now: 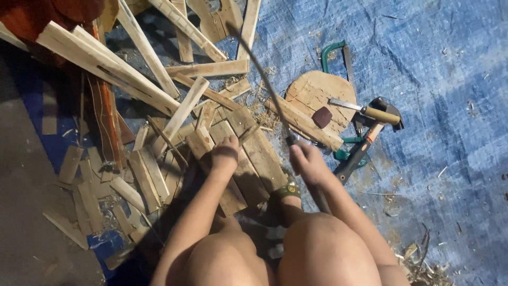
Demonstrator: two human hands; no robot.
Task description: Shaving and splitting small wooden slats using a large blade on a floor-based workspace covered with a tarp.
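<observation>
Head view: The person squats on a blue tarpaulin (450,79) spread over the floor, knees at the lower edge of the frame. The right hand (307,161) is closed around the lower end of a long, thin blade or rod (264,79), which rises diagonally up and to the left across the frame. The left hand (225,153) presses down, fingers curled, on a short wooden block (203,143) that lies on a flat plank (254,159).

Handling, as a judgement: the blade looks light, narrow and springy, and is best held at its lower end, where the hand sits now. The block appears stiff, dry and rough, and is likely to split along the grain.

A round wooden board (312,95), a chisel with a pale handle (370,112), a hammer (365,148) and a green-framed saw (333,53) lie to the right. Loose slats (132,69) are piled at the left.

Limits: motion blur hides the blade's exact type, and its handle is covered by the right hand.
</observation>
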